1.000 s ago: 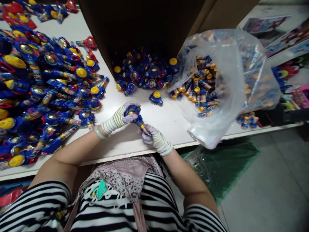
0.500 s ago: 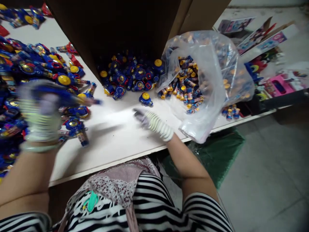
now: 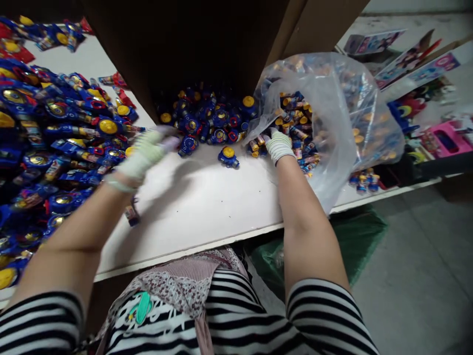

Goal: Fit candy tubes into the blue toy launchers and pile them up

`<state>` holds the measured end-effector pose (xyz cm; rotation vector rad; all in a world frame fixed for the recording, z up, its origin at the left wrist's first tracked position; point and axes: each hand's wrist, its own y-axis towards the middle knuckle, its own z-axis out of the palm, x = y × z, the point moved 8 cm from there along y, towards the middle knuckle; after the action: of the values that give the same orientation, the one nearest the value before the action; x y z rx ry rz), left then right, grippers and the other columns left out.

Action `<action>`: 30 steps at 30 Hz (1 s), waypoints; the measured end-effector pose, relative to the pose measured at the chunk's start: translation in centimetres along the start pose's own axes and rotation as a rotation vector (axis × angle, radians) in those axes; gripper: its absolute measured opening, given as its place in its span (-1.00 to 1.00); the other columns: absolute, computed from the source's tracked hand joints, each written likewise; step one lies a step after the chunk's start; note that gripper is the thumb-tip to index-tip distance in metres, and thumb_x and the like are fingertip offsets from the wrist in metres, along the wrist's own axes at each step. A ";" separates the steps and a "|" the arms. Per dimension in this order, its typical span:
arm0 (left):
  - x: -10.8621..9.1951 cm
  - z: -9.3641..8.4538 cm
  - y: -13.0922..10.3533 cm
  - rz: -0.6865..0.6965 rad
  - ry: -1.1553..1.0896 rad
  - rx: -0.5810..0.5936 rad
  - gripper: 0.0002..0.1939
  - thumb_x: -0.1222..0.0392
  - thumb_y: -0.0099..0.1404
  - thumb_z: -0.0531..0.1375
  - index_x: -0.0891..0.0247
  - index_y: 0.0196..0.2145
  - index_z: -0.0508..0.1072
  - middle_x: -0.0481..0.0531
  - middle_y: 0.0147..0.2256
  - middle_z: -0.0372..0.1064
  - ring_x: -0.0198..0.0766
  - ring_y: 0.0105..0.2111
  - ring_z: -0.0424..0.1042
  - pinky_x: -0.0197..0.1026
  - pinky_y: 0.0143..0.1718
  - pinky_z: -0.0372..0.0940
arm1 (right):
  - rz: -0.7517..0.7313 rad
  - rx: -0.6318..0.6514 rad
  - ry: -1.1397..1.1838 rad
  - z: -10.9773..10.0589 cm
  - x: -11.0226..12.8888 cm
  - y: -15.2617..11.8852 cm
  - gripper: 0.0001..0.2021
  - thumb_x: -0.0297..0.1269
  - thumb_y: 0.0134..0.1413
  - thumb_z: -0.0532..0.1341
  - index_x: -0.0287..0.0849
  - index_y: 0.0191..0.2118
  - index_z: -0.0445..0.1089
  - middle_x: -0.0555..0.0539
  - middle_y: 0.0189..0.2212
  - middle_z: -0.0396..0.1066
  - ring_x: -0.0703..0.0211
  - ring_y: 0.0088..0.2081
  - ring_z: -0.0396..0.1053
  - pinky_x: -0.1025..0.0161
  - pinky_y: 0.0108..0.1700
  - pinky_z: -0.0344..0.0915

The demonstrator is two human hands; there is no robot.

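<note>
My left hand (image 3: 150,150), in a striped white glove, is blurred over the table just left of the toys in the box. Its fingers point right, a little apart, and no toy shows in them. My right hand (image 3: 280,144), gloved alike, reaches into the mouth of a clear plastic bag (image 3: 334,128). Its fingers touch small blue-and-yellow tubes (image 3: 295,118); whether they grip one is hidden. A single round blue toy (image 3: 228,157) with a yellow disc lies between my hands. More such toys (image 3: 219,118) are heaped in the open box.
A large heap of blue toys with tubes (image 3: 61,143) covers the left of the white table (image 3: 207,202). The dark cardboard box (image 3: 281,37) stands behind. Several loose tubes (image 3: 364,180) sit right of the bag, near printed cartons (image 3: 417,69) and a pink toy (image 3: 447,140).
My left hand has moved right from the heap, and the blue toy with a tube no longer shows in it. My right hand has gone up and right from the bare tabletop into the bag's tubes.
</note>
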<state>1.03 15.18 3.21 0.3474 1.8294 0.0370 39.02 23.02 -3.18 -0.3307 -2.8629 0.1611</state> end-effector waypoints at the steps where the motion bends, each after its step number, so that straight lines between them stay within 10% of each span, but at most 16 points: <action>1: 1.0 2.9 1.6 -0.025 0.069 0.038 -0.63 -0.03 0.14 0.38 0.20 -0.16 0.54 0.10 -0.25 0.47 0.02 -0.14 0.47 0.14 0.05 0.40 | 0.002 0.028 -0.022 0.1 0.0 0.0 -0.48 -0.22 0.41 0.05 -0.36 0.37 0.18 -0.44 0.17 0.36 -0.13 0.17 0.37 -0.01 0.18 0.22; 5: 4.1 14.1 6.0 -0.170 0.388 0.216 -0.51 0.00 0.02 0.45 0.37 -0.20 0.47 0.28 -0.18 0.44 0.17 -0.11 0.42 0.23 0.09 0.30 | -0.014 0.212 -0.120 0.9 -0.4 -1.4 -0.35 -0.29 0.18 0.28 -0.31 0.35 0.20 -0.39 0.18 0.38 -0.12 0.11 0.42 0.06 0.13 0.30; 8: 5.5 17.7 5.7 -0.263 0.410 0.306 -0.50 0.08 -0.09 0.51 0.31 -0.27 0.40 0.18 -0.29 0.40 0.12 -0.19 0.42 0.18 -0.02 0.36 | -0.061 0.257 -0.192 1.4 -1.3 -4.4 -0.49 -0.35 0.03 0.33 -0.25 0.15 0.41 -0.34 0.04 0.49 -0.13 0.01 0.47 0.04 0.08 0.34; 18: 5.7 9.6 -5.3 -0.377 -0.262 0.021 -0.43 0.04 0.09 0.37 0.25 0.01 0.30 -0.01 -0.28 0.38 -0.29 -0.36 0.40 -0.21 -0.28 0.36 | -0.110 0.154 1.253 6.6 3.2 -19.6 -0.55 0.09 -0.01 0.36 -0.06 -0.15 0.24 0.00 -0.30 0.42 0.20 -0.34 0.42 0.18 -0.19 0.41; 24: 2.9 7.4 -7.1 -0.247 -0.205 -0.086 -0.48 0.06 0.11 0.34 0.23 -0.01 0.33 -0.02 -0.26 0.34 -0.30 -0.35 0.36 -0.22 -0.28 0.35 | -0.297 0.278 0.892 7.2 9.8 -22.2 -0.60 0.08 0.15 0.23 -0.11 -0.06 0.38 -0.11 -0.22 0.51 0.06 -0.22 0.46 0.15 -0.12 0.35; 30: 1.3 7.1 -7.9 -0.154 -0.071 -0.073 -0.47 0.06 0.14 0.32 0.22 0.05 0.35 0.04 -0.17 0.34 -0.22 -0.27 0.38 -0.13 -0.18 0.37 | -0.424 0.266 0.293 6.1 11.3 -22.5 -0.66 0.03 0.25 0.15 -0.15 -0.14 0.46 -0.21 -0.20 0.53 0.01 -0.24 0.43 0.18 -0.20 0.24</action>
<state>5.72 6.89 -1.69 0.1545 1.7743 -0.0151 22.10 3.47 -3.23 0.2817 -2.5092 0.3702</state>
